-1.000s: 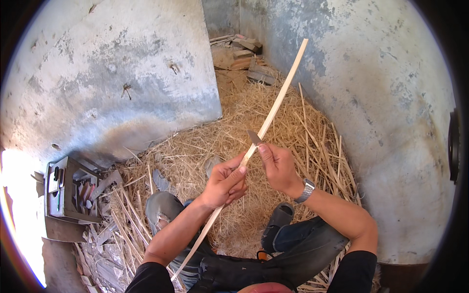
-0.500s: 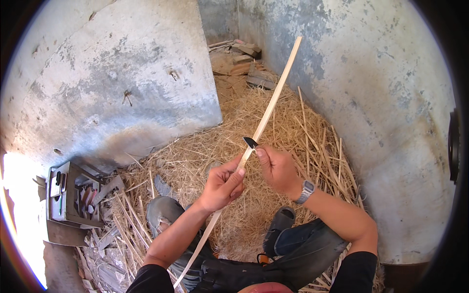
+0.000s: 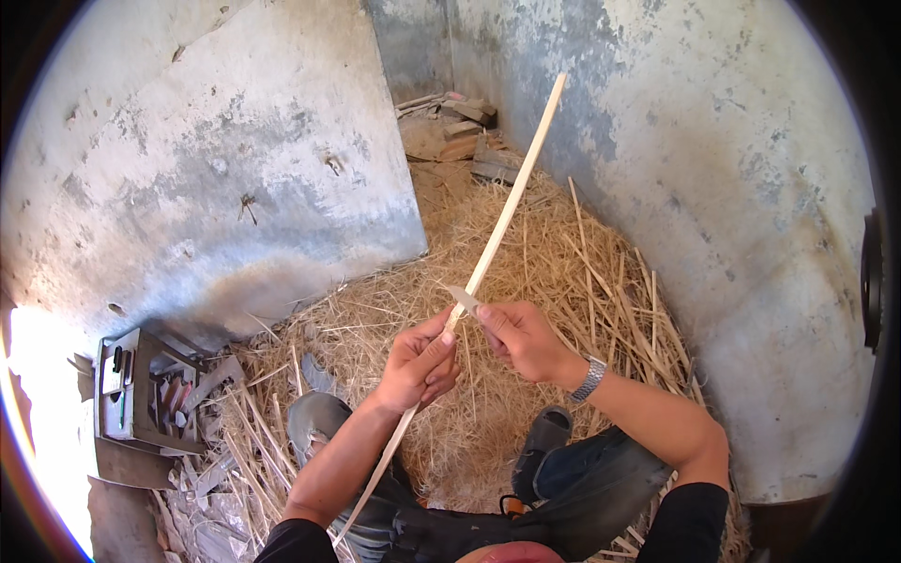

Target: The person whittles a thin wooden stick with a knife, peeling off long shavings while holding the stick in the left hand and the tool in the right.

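Left hand (image 3: 419, 361) still clamped round cane (image 3: 502, 220), right hand (image 3: 519, 340) closed on knife (image 3: 464, 298), blade now lower, shaving stroke advancing.

floor: a concrete floor (image 3: 441, 188) ran between pale, stained walls, mostly hidden under litter.
straw: a deep bed of dry straw (image 3: 563, 272) covered the middle.
far corner: wood offcuts (image 3: 469, 141) lay piled.
left edge: an open grey toolbox (image 3: 141, 394) sat on the floor, loose slats (image 3: 244, 441) scattered beside it.
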Motion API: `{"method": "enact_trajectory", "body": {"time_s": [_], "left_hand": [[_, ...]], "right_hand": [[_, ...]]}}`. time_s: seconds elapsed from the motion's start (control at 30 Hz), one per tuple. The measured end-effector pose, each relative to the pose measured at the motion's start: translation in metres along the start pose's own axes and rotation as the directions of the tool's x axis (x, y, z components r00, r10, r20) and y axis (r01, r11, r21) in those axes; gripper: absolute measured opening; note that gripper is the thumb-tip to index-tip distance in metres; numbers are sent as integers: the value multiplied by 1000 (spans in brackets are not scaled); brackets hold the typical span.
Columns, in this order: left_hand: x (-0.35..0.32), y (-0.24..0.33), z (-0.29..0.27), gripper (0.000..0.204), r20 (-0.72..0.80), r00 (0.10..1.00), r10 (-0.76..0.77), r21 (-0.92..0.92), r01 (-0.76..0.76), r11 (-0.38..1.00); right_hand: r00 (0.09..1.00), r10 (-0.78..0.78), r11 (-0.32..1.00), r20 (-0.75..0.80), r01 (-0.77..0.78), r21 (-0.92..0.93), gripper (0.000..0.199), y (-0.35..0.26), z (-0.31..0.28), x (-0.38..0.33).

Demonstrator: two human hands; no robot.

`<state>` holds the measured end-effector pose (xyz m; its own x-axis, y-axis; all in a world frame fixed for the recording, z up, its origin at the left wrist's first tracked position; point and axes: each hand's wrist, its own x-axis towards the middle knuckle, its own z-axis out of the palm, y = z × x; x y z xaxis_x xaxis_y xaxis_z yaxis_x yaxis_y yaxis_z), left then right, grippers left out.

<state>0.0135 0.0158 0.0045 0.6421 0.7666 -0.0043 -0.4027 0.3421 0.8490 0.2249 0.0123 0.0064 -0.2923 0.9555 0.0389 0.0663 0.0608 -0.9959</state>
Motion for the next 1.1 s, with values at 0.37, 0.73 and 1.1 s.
{"method": "enact_trajectory", "body": {"time_s": [0.37,0.73,1.1], "left_hand": [[4,-2,10,50,-21,992,126,217,-119,969],[-1,3,4,49,-22,997,70,138,-67,988],[5,-6,4,51,-17,989,150,308,-137,941]], "right_hand": [[810,-532,740,-245,304,-601,35,5,11,4],[978,-187,964,-88,166,-208,45,8,-1,7],[900,-371,800,-231,183,-571,38,-1,1,6]]}}
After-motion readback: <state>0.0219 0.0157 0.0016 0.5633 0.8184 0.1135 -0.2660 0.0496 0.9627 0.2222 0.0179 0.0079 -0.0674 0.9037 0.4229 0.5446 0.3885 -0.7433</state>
